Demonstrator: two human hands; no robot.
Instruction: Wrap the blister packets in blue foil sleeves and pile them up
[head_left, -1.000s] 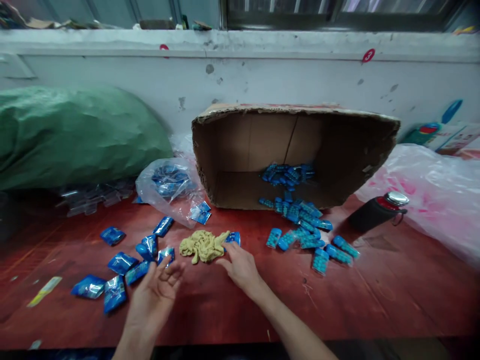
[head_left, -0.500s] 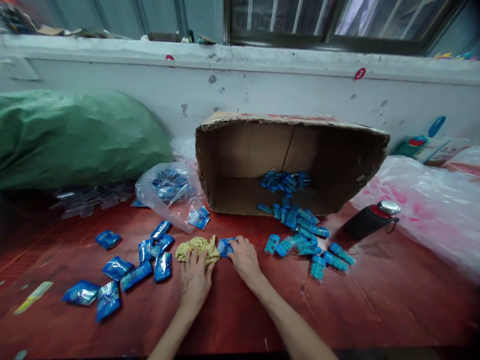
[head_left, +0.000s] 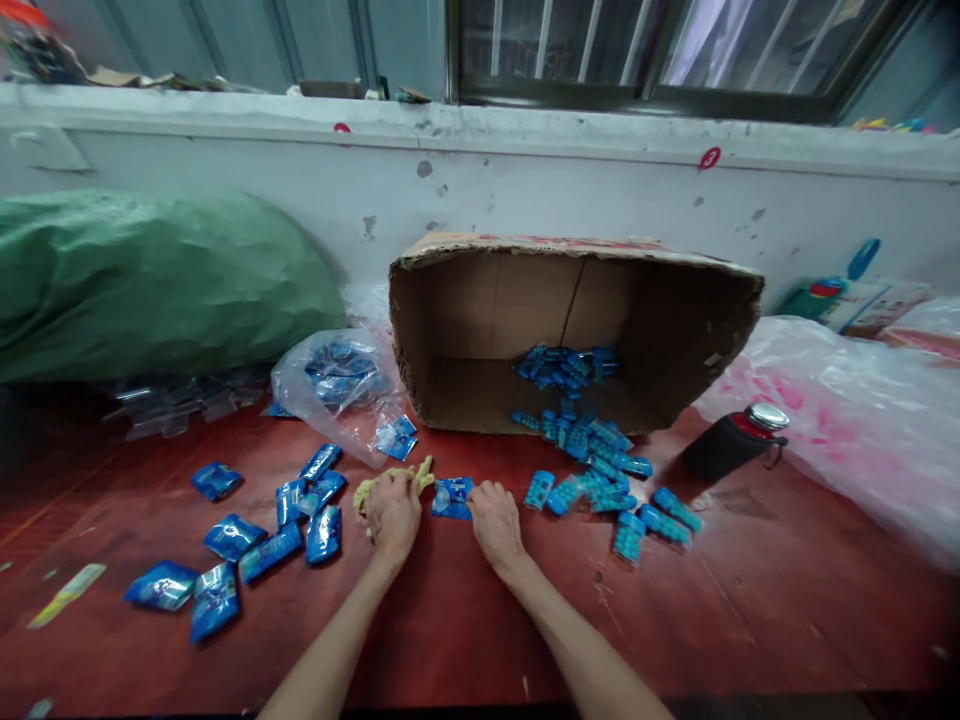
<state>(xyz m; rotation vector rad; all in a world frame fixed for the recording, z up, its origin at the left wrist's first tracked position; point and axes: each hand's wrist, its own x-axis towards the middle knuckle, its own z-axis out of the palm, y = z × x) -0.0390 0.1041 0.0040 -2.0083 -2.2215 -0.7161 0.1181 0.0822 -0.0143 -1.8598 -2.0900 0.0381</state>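
Note:
My left hand (head_left: 394, 516) is closed over a crumpled yellow cloth (head_left: 424, 473), parts of which stick out past the fingers. To the right, a flat blue packet (head_left: 451, 498) lies on the table, and my right hand (head_left: 495, 522) has its bent fingers on the packet's right edge. Several filled blue packets (head_left: 270, 552) are scattered left of my left hand. On the other side, small clear tubes with blue caps and turquoise pellets (head_left: 628, 538) are heaped near my right hand.
A cardboard box (head_left: 465, 395) lies on its side, tubes spilling from its opening. Beside it sit a clear bag of blue packets (head_left: 337, 375) and a green sack (head_left: 165, 280). A black bottle (head_left: 724, 448) and pink-white plastic (head_left: 847, 400) are at right; a yellow cutter (head_left: 67, 596) is far left.
My left hand came from beside the packets at left onto the yellow cloth and closed on it. My right hand stayed at the flat packet, which now lies more in view.

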